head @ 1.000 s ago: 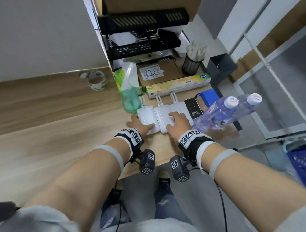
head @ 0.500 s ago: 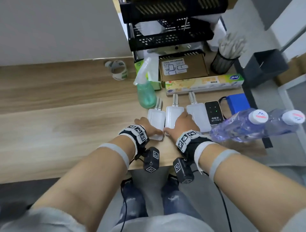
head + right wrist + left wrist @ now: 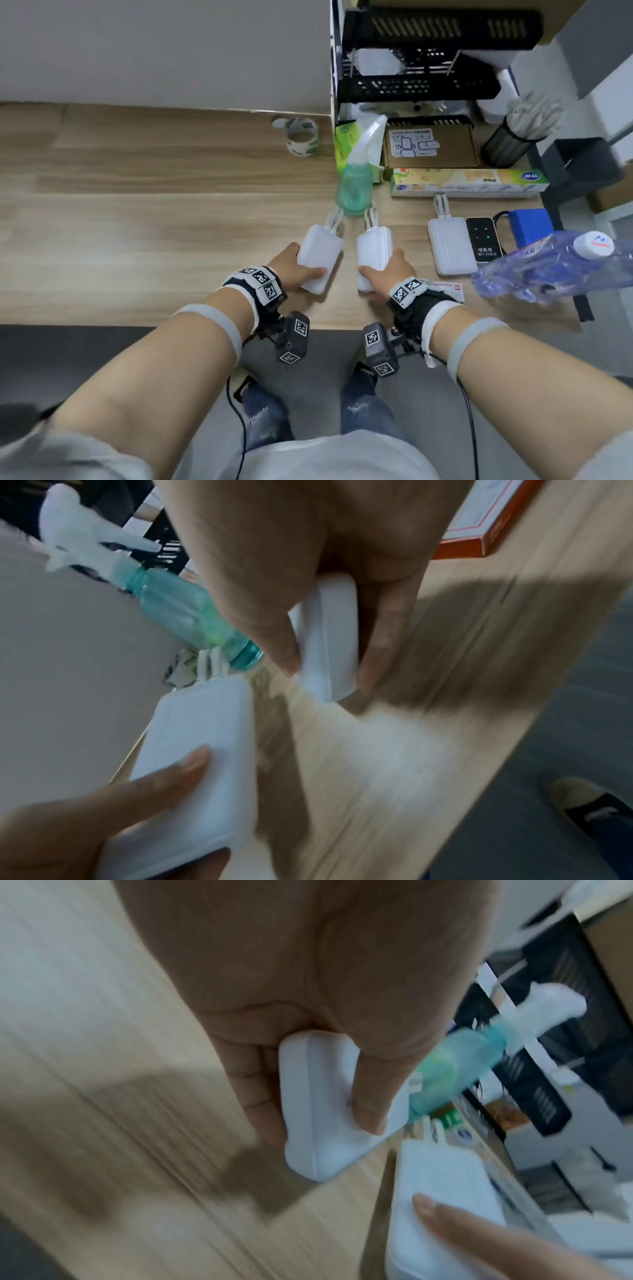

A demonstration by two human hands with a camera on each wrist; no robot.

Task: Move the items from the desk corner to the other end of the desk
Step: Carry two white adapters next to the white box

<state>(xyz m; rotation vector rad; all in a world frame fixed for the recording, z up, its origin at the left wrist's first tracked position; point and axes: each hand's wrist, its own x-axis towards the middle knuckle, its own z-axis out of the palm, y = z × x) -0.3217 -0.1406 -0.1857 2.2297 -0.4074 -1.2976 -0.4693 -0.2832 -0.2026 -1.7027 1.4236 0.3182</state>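
Note:
Two white power banks with short looped cables are lifted just off the wooden desk (image 3: pixel 144 219). My left hand (image 3: pixel 301 270) grips the left power bank (image 3: pixel 318 257), thumb on its top face (image 3: pixel 369 1096) and fingers underneath. My right hand (image 3: pixel 383 270) grips the right power bank (image 3: pixel 373 250) by its edges; the right wrist view shows it (image 3: pixel 332 642) pinched between thumb and fingers. A third white power bank (image 3: pixel 452 246) lies flat to the right beside a black WiFi device (image 3: pixel 483 240).
A green spray bottle (image 3: pixel 354 185) stands just beyond the held power banks. Behind it are a cardboard box (image 3: pixel 431 144), a cling-film box (image 3: pixel 469 181), a pen holder (image 3: pixel 510 144) and a black rack (image 3: pixel 421 68). Water bottles (image 3: pixel 548 270) lie right; a tape roll (image 3: pixel 301 137) sits by the wall.
Both hands have closed round the two left power banks, raised them from the row and carried them leftward. The third power bank and the WiFi device stay where they were.

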